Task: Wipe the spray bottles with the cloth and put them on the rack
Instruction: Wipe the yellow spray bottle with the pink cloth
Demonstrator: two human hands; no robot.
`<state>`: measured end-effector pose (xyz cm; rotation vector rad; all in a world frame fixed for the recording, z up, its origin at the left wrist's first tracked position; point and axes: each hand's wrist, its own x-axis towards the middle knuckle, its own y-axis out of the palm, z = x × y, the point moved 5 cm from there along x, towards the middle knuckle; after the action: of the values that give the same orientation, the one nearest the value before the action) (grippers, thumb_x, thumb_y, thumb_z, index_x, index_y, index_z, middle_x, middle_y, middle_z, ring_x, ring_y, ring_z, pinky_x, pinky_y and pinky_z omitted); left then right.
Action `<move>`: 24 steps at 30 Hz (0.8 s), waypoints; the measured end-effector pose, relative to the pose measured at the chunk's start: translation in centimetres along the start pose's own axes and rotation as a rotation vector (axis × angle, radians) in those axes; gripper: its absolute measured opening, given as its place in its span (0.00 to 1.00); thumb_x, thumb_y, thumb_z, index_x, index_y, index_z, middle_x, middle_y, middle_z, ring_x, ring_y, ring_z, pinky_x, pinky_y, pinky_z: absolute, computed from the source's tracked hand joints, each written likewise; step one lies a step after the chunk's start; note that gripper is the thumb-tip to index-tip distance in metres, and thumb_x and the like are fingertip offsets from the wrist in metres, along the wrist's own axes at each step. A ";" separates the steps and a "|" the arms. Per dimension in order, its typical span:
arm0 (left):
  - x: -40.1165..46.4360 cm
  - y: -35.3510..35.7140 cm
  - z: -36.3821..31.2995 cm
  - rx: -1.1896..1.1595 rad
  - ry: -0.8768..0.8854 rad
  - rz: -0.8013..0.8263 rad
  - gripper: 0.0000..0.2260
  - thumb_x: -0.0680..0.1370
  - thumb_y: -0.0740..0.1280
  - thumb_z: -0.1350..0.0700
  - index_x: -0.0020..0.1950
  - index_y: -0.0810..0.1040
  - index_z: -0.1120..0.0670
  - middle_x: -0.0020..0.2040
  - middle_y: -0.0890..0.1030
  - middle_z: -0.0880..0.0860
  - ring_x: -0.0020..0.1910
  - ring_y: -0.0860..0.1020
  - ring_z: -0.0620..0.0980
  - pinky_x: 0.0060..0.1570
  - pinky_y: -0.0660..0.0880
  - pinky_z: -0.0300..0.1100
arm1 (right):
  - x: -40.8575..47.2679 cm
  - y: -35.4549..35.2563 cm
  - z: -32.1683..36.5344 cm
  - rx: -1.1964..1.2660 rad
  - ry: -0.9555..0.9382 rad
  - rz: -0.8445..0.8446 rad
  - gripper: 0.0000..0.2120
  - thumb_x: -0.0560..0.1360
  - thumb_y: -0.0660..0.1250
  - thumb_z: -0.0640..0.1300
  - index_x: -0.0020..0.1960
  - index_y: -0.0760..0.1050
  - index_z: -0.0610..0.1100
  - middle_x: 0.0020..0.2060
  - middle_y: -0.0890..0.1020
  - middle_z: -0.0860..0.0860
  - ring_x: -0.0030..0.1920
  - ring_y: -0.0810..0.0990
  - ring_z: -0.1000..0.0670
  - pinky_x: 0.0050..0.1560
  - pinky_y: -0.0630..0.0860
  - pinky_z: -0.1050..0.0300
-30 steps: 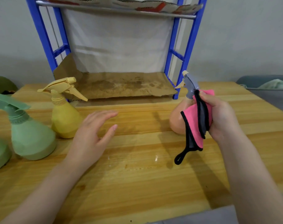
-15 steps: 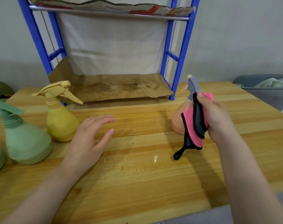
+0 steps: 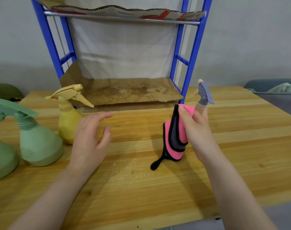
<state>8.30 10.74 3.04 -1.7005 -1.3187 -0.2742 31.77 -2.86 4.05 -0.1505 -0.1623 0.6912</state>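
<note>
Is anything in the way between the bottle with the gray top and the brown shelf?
Nothing visible is. The bottle with the gray top, held with the pink cloth in the right hand, sits just right of the rack's blue post. The cardboard shelf looks bare.

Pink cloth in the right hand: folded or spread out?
Folded. The pink cloth hangs in stacked layers, black edging showing, held by the right hand against the bottle with the grey trigger head.
</note>
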 end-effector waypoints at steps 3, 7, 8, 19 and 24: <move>0.2 -1.1 0.4 -0.034 -0.003 -0.137 0.14 0.78 0.64 0.65 0.60 0.76 0.51 0.54 0.76 0.45 0.56 0.73 0.42 0.58 0.70 0.40 | 0.0 3.0 0.9 -0.008 -0.039 0.053 0.12 0.80 0.62 0.55 0.51 0.78 0.48 0.42 0.82 0.56 0.47 0.80 0.55 0.49 0.74 0.57; 0.2 -2.6 1.4 -0.098 -0.015 -0.365 0.13 0.75 0.62 0.64 0.57 0.72 0.50 0.51 0.73 0.45 0.51 0.72 0.45 0.52 0.70 0.37 | 0.2 7.6 2.2 -0.009 -0.088 0.150 0.09 0.79 0.65 0.50 0.51 0.77 0.44 0.43 0.82 0.51 0.45 0.80 0.53 0.48 0.74 0.56; 0.2 -2.8 1.7 -0.110 -0.044 -0.399 0.14 0.75 0.63 0.63 0.58 0.70 0.49 0.51 0.72 0.45 0.51 0.72 0.45 0.52 0.69 0.36 | 0.1 8.9 2.6 -0.001 -0.102 0.176 0.09 0.79 0.64 0.48 0.50 0.76 0.43 0.41 0.80 0.50 0.43 0.79 0.53 0.46 0.73 0.57; 0.4 -3.6 3.7 -0.187 -0.152 -0.585 0.17 0.74 0.64 0.63 0.61 0.68 0.54 0.58 0.71 0.51 0.60 0.71 0.50 0.64 0.69 0.46 | -1.7 16.4 2.3 0.146 -0.248 0.349 0.12 0.76 0.60 0.37 0.51 0.74 0.52 0.40 0.77 0.54 0.38 0.74 0.60 0.42 0.71 0.65; 0.7 -2.6 4.1 -0.129 -0.363 -0.416 0.28 0.77 0.66 0.59 0.75 0.60 0.57 0.72 0.66 0.52 0.73 0.63 0.48 0.73 0.59 0.41 | -1.3 15.8 1.6 0.233 -0.204 0.320 0.15 0.68 0.58 0.41 0.51 0.71 0.55 0.38 0.75 0.56 0.33 0.72 0.61 0.35 0.70 0.64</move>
<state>4.91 14.25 2.67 -1.6172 -1.9649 -0.3023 20.68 8.46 2.49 0.1215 -0.2543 1.0385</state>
